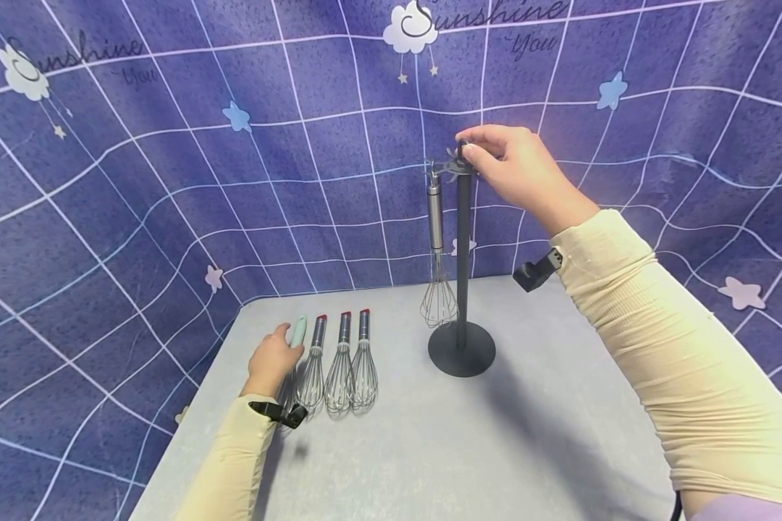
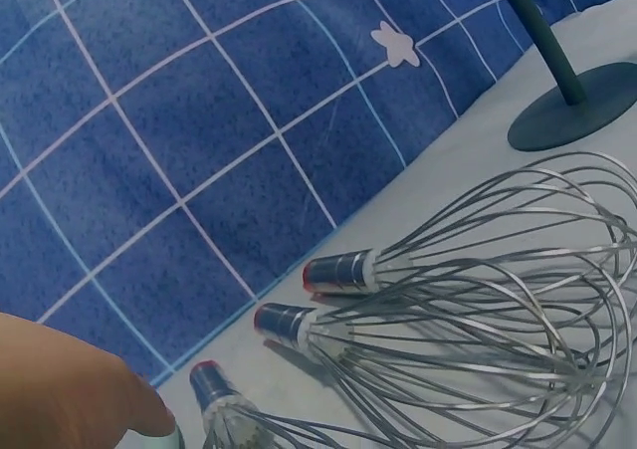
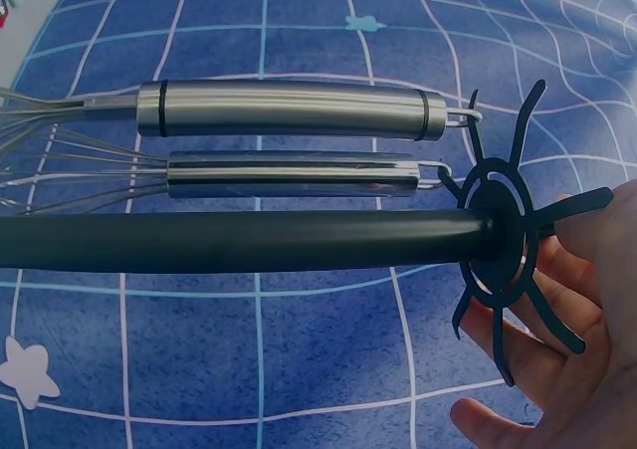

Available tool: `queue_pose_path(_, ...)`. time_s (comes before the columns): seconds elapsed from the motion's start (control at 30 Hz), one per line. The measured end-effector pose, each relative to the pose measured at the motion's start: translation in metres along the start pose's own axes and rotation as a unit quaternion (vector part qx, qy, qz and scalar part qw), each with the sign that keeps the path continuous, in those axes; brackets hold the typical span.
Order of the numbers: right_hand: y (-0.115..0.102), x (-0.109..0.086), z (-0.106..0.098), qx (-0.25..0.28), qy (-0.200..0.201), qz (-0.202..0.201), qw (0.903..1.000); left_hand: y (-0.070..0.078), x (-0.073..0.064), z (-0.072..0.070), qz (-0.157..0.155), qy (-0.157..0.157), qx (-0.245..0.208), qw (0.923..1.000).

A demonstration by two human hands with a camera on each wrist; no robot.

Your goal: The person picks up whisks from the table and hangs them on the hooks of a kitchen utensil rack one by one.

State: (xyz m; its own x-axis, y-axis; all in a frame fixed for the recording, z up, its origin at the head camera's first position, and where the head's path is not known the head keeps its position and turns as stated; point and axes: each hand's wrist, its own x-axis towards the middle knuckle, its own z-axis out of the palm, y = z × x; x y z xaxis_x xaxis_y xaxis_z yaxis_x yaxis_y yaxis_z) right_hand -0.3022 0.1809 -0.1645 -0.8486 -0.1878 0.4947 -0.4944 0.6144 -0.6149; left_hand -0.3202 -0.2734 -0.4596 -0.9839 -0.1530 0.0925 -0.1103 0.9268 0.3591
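At the left of the table my left hand [image 1: 271, 363] grips the mint-green handle of a whisk [image 1: 298, 331]; its wires are partly hidden under the hand and wrist. Beside it lie three wire whisks [image 1: 343, 369] with red-tipped metal handles, side by side. My right hand [image 1: 524, 166] pinches the knob on top of a black hanging stand [image 1: 463, 260]. Two metal-handled whisks hang by their loops from the stand's hooks: a thicker one [image 3: 289, 109] and a slimmer one [image 3: 289, 174] in the right wrist view. From the head they overlap.
The stand's round black base [image 1: 461, 350] rests on the pale grey table [image 1: 397, 456]. A blue gridded cloth [image 1: 313, 94] with stars and clouds hangs directly behind and left of the table. The stand's curved hooks [image 3: 572, 205] spread outward around its top.
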Motion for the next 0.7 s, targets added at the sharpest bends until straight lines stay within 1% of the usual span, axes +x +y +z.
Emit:
queue_pose_path(0.17,0.0,0.0,0.0,0.0,0.001,-0.003,1.0,-0.002,0.004,0.006,-0.008,-0.015,0.016,0.9997)
queue_pose_path(0.4,0.001,0.0,0.001,0.006,0.001,-0.004,1.0,-0.003,0.007,0.011,-0.026,-0.026,0.03,0.9989)
queue_pose_path(0.7,0.0,0.0,0.0,0.002,0.002,-0.006,1.0,-0.004,0.008,0.014,-0.026,-0.029,0.043,0.9983)
